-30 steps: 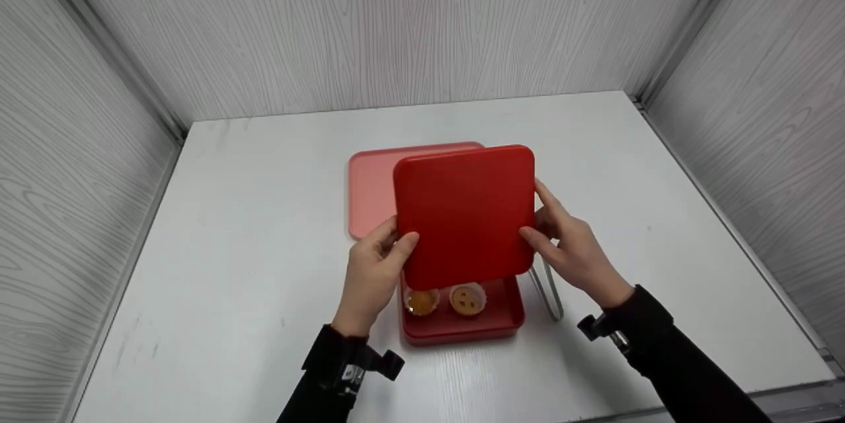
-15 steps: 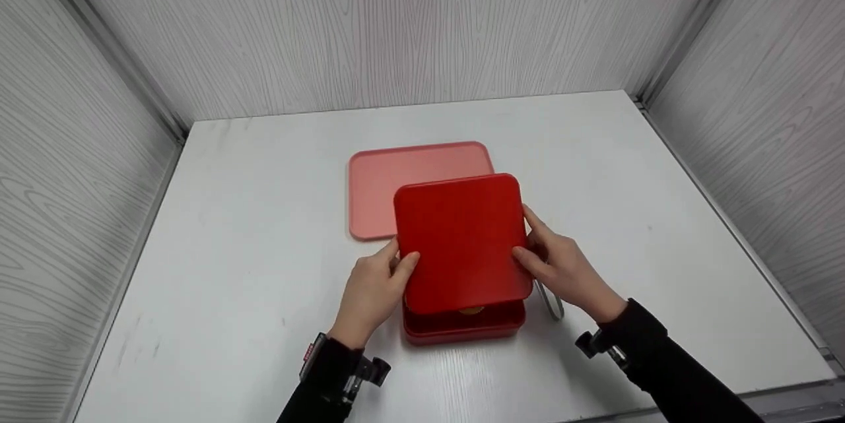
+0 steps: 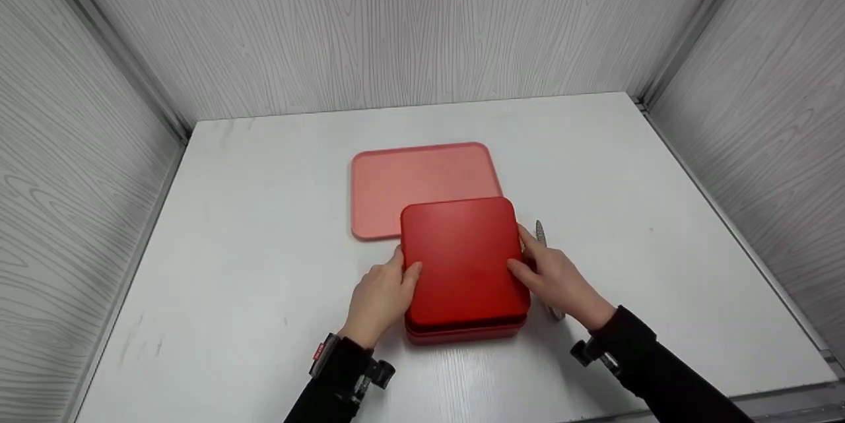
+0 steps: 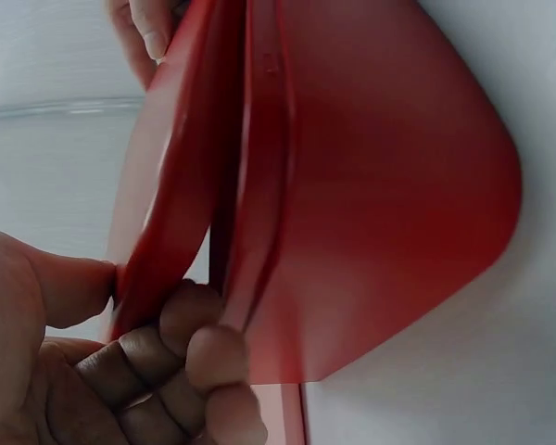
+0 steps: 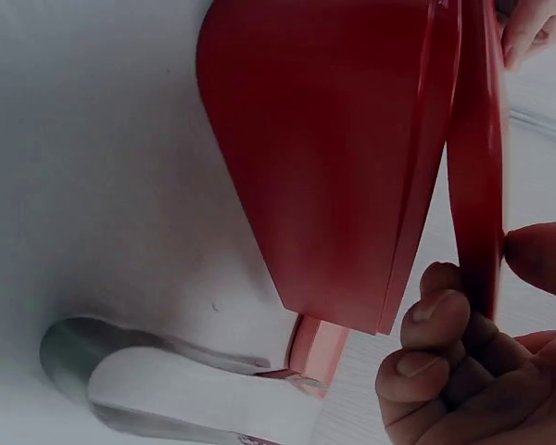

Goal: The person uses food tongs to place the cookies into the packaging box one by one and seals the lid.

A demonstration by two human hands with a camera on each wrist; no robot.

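A red square lid [image 3: 462,258] lies over a red box [image 3: 465,336] of matching shape in the head view. My left hand [image 3: 379,294] pinches the lid's left edge, thumb on top and fingers beneath. At the opposite edge my right hand [image 3: 558,278] grips it the same way. The left wrist view shows the lid [image 4: 167,185] tilted against the box [image 4: 380,167], with a wedge-shaped gap between them. That gap widens towards the fingers, as it does above the box [image 5: 324,148] in the right wrist view. The box's inside is hidden.
Behind the box lies a flat pink tray [image 3: 422,175], its front right part covered by the lid. Metal tongs [image 3: 540,233] rest on the white table [image 3: 264,264] just right of the box, partly behind my right hand. Grey wood-grain panels [image 3: 409,33] enclose the table.
Both hands have lowered the lid and brought it nearer to me, onto the box. Two small cakes seen inside the box earlier are now covered. More of the pink tray shows.
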